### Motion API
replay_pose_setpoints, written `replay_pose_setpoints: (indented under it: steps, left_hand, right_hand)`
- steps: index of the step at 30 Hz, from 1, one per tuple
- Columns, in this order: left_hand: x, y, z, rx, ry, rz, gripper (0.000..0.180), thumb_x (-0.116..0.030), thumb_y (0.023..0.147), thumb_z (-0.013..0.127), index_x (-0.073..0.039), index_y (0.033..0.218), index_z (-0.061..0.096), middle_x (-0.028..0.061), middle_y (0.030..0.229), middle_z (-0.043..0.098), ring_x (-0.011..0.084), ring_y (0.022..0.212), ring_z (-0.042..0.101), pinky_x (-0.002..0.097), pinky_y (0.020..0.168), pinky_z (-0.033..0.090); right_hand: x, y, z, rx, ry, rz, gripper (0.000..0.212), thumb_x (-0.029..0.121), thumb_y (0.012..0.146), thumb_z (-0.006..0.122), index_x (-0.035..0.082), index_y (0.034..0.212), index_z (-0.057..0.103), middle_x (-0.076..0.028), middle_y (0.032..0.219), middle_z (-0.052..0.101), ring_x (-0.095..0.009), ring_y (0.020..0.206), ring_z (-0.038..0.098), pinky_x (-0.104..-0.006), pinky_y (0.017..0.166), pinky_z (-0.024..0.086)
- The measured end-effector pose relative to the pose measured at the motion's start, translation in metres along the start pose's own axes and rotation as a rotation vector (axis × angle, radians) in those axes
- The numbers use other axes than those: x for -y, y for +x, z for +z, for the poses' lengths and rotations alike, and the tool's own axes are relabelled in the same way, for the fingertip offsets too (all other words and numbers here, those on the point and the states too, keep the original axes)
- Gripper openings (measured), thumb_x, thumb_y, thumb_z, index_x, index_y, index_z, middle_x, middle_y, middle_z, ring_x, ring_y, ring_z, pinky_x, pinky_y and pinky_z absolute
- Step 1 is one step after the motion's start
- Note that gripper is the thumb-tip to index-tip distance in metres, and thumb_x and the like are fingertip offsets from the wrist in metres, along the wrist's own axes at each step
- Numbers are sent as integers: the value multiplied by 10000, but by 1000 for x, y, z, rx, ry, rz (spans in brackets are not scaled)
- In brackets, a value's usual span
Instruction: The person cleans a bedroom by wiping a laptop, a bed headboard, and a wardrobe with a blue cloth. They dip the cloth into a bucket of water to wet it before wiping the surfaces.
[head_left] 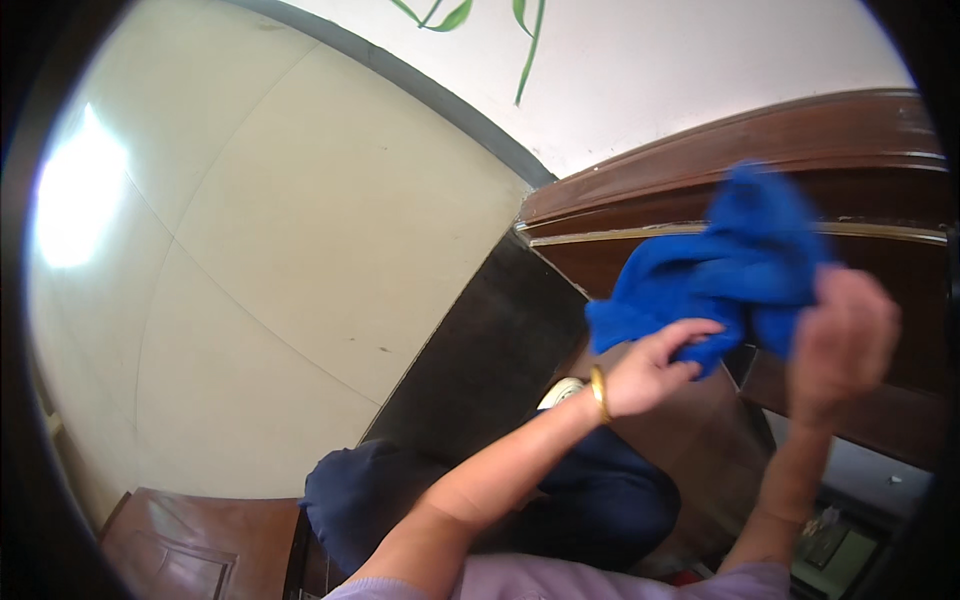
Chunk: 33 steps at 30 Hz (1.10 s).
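A crumpled blue cloth (700, 280) hangs in the air between my hands, its upper part blurred by motion. My left hand (655, 368), with a gold bangle on the wrist, pinches the lower edge of the cloth between thumb and fingers. My right hand (845, 340) is smeared by motion at the cloth's right side. Its fingers look curled in on the fabric there. Behind the cloth is dark brown wooden furniture (620, 215) with light trim along its front.
Below me are my bent legs in dark trousers (610, 490) and a light shoe (562, 392). A black floor strip (470, 340) borders pale tiles (300, 240). A white wall (680, 60) with painted green leaves rises behind. A brown wooden panel (190, 540) lies lower left, an open compartment (840, 545) lower right.
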<state>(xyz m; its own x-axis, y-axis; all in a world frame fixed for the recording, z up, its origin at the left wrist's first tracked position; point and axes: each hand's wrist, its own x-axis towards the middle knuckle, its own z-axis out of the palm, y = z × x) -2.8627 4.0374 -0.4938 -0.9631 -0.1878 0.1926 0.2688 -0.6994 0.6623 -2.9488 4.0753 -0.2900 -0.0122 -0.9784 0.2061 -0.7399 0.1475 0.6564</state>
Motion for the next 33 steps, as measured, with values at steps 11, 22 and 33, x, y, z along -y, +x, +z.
replay_pose_setpoints:
  steps: [11,22,33]
  left_hand:
    - [21,3,-24,-313,636,-125,231,-143,740,599,10,838,456,216,915,514,374,855,505,398,715,417]
    - [78,-60,-98,-664,649,-558,287,-149,745,608,32,952,527,231,879,601,336,833,592,378,726,454]
    - [125,-118,-80,-1079,316,-595,267,-108,771,562,-20,1023,552,139,821,627,230,761,604,320,717,457]
  right_hand:
    - [53,106,83,549,-221,-45,265,341,755,574,84,789,626,-58,805,560,-196,840,485,-365,824,350]
    - [203,114,317,1170,-18,-208,336,256,827,451,82,1055,625,-96,1104,594,-276,1038,552,-514,864,375]
    - [277,-30,360,493,-53,-419,542,225,828,334,-84,1273,338,-195,1372,267,-337,1282,212,-427,1061,90]
